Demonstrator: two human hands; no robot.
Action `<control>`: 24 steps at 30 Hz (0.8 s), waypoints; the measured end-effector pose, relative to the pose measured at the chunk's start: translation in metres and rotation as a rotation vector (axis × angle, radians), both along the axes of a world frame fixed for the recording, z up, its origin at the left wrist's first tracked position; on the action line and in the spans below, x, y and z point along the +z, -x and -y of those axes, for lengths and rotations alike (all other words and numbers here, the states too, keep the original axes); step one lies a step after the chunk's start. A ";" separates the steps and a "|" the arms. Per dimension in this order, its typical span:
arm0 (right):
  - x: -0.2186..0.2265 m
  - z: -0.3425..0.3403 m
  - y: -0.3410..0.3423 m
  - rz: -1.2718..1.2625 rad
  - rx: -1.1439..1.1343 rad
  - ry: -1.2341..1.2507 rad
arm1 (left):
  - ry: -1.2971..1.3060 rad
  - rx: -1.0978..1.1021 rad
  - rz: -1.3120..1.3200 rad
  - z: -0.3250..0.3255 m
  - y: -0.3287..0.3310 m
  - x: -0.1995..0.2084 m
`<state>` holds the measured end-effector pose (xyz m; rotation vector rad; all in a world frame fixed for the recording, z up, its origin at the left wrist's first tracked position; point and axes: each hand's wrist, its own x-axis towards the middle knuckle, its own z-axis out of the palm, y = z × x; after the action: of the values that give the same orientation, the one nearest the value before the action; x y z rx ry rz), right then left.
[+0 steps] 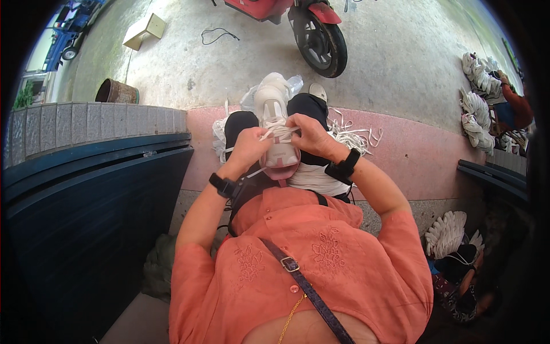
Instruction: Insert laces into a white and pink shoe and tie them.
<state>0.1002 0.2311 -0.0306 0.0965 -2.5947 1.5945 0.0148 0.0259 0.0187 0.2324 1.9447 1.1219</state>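
A white and beige sneaker [281,150] rests between my knees, its pinkish sole end toward me. Over its upper, my left hand [252,148] pinches a white shoelace [277,133] from the left side. From the right side, my right hand [312,135] has thumb and fingers closed on the lace too. A loose lace end hangs near my left wrist. Beyond the sneaker lies a pale shoe [274,83] against clear plastic [294,83]. Loose white laces [352,136] are heaped beside my right knee, and a further white bundle [318,179] lies under my right forearm.
A red motorbike's front wheel [319,46] stands ahead. A brown bucket [117,92] and a cream box [144,31] are at far left. Dark door panels [97,223] flank me. Stacked white shoes [476,114] and another person's red sleeve [514,108] appear at right.
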 end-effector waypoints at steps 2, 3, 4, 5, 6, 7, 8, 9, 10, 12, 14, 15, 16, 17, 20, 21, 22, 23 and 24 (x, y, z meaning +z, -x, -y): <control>0.003 0.000 -0.003 0.069 -0.014 0.085 | 0.018 -0.085 -0.014 -0.015 0.006 -0.008; 0.004 0.000 -0.005 0.104 -0.020 0.128 | 0.045 -0.095 0.029 -0.019 0.008 -0.010; 0.004 -0.001 -0.005 0.091 -0.014 0.130 | 0.071 -0.110 0.071 -0.028 0.011 -0.004; 0.005 -0.002 -0.005 0.077 -0.006 0.132 | 0.093 -0.156 0.103 -0.032 0.016 -0.002; 0.006 -0.004 -0.005 0.063 0.003 0.134 | 0.114 -0.201 0.134 -0.035 0.023 -0.001; 0.005 -0.004 -0.005 0.065 0.012 0.152 | 0.142 -0.244 0.165 -0.036 0.027 0.000; 0.004 -0.005 -0.004 0.067 0.023 0.170 | 0.147 -0.263 0.094 -0.036 0.027 -0.007; 0.003 -0.005 -0.004 0.069 0.035 0.187 | 0.119 -0.309 -0.154 -0.034 0.023 -0.019; -0.001 -0.007 -0.002 0.118 -0.002 0.249 | 0.090 -0.357 -0.405 -0.031 0.018 -0.034; -0.008 -0.015 0.002 0.214 -0.079 0.368 | 0.172 -0.412 -0.964 -0.034 -0.006 -0.022; -0.007 -0.022 0.013 0.335 0.010 0.477 | 0.061 -0.554 -1.231 -0.040 -0.013 -0.006; -0.006 -0.022 0.015 0.387 0.062 0.540 | 0.000 -0.624 -1.363 -0.041 -0.013 -0.003; -0.002 -0.021 0.017 0.445 0.116 0.598 | -0.037 -0.678 -1.419 -0.038 -0.011 -0.003; 0.003 -0.020 0.019 0.507 0.169 0.652 | -0.052 -0.663 -1.389 -0.034 -0.010 -0.003; 0.001 -0.020 0.029 0.617 0.360 0.624 | -0.061 -0.586 -1.247 -0.019 -0.009 0.003; -0.002 -0.019 0.028 0.630 0.344 0.651 | -0.045 -0.535 -1.164 -0.014 -0.008 0.005; 0.003 -0.016 0.027 0.646 0.337 0.674 | -0.024 -0.475 -1.082 -0.008 -0.007 0.007; 0.007 -0.013 0.027 0.662 0.330 0.697 | 0.039 -0.413 -0.974 0.001 -0.004 0.005; 0.008 -0.010 0.026 0.657 0.306 0.735 | 0.099 -0.351 -0.866 0.011 0.001 -0.002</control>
<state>0.0747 0.2408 -0.0228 -0.1122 -2.2104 3.0058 0.0138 0.0147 0.0169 1.1039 2.5430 0.7297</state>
